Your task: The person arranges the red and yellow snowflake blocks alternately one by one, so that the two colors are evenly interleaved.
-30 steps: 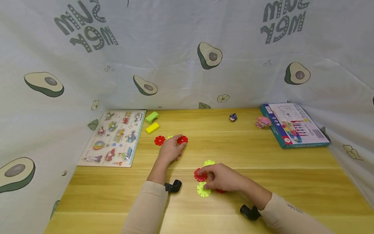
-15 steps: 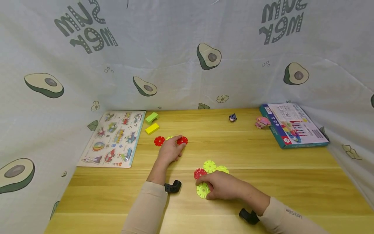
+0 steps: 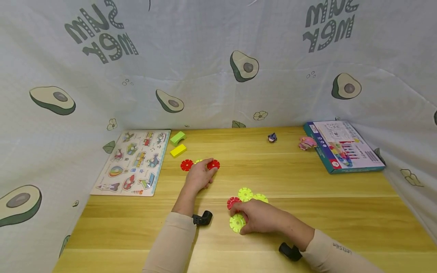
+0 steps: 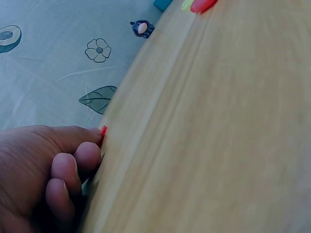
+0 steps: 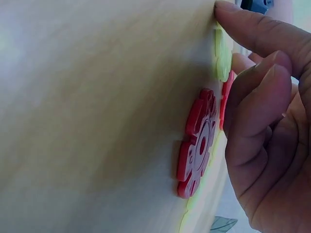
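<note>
My left hand [image 3: 199, 176] holds a red flower-shaped disc [image 3: 213, 164] between thumb and index finger at the table's left middle. The other fingers curl under in the left wrist view. A yellow-green disc, partly covered by this hand, and another red disc lie to its left. Nearer the front, my right hand [image 3: 262, 217] pinches a yellow-green notched disc [image 3: 237, 223] by its edges, flat on the table. A red disc [image 3: 233, 202] and two yellow-green discs [image 3: 245, 194] lie just beyond those fingers. Under the right palm, the right wrist view has one more red disc [image 5: 198, 143].
A picture puzzle board [image 3: 131, 163] lies at the left, beside a green arch block [image 3: 178, 138] and a yellow block [image 3: 178, 151]. Towards the back right are a small dark figure [image 3: 272, 137], a pink figure [image 3: 307, 143] and a flat toy box [image 3: 345, 146].
My right hand has moved slightly towards the front, and its thumb and index finger have come round the yellow-green disc. My left hand stays in place.
</note>
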A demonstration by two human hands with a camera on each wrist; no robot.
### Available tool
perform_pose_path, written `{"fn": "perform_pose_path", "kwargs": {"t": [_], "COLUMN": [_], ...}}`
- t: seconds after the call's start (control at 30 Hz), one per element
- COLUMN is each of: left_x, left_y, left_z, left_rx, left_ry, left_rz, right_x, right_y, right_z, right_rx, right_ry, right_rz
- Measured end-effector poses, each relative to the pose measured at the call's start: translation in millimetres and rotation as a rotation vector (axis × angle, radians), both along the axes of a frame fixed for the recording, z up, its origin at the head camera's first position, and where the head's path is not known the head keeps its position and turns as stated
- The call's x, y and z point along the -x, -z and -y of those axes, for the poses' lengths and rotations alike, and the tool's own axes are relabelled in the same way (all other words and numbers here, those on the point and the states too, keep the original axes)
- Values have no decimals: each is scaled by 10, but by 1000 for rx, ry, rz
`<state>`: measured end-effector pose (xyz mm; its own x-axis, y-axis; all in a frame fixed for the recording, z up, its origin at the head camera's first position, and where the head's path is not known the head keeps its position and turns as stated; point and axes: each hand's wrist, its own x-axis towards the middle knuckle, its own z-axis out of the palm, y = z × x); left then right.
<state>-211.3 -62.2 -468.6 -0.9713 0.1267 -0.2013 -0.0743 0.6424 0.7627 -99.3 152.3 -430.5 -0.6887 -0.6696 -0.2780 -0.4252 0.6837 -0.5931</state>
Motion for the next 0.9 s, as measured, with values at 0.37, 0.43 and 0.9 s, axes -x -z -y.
{"fn": "perform_pose_path", "kwargs": {"t": [0.37,0.43,0.9], "left_x": [6,11,28], "left_y": [19,20,25], "left_z": [10,7,7], "left_rx": [-15,-10,-10], "left_ry": [2,0,-5], "left_rz": [1,1,26], "right_x": [6,25,722], "right_y": [-39,-40,-34], "right_z": [38,29,109], "right_rx": [-31,26,406], "right_ry": [-57,-75,491], "right_rz": [-153,-145,178]}}
